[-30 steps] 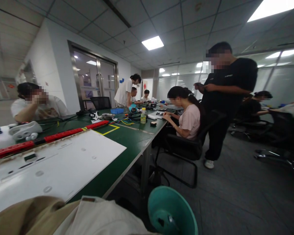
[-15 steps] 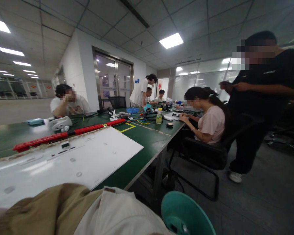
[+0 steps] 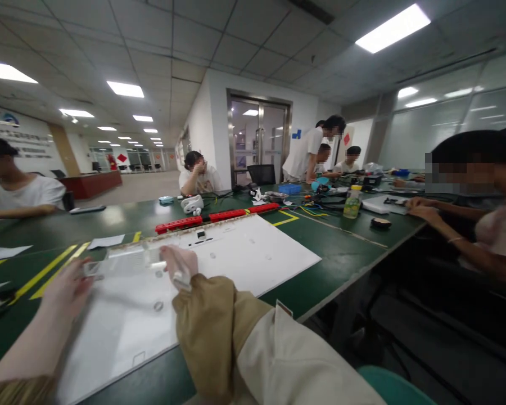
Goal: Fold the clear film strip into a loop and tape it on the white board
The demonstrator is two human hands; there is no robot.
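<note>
A large white board (image 3: 253,256) lies on the green table (image 3: 346,253) in front of me. Just above its near left part is a clear, flat plastic piece (image 3: 126,261), held between my two hands. My left hand (image 3: 67,289) grips its left end, though the fingers are smeared by motion. My right hand (image 3: 179,264), in a tan sleeve, is curled on the right end. A small white thing shows at that hand's wrist.
A red strip (image 3: 215,216) lies behind the board, with a white device (image 3: 193,203) beyond it. A bottle (image 3: 353,201), a blue tray (image 3: 289,189) and cables lie further right. A seated person's arm (image 3: 459,247) rests on the table edge at right. A teal stool (image 3: 396,388) stands below.
The view has swung left and down. Both my hands have come into sight over the white board with the clear piece between them. The standing person in black is out of view.
</note>
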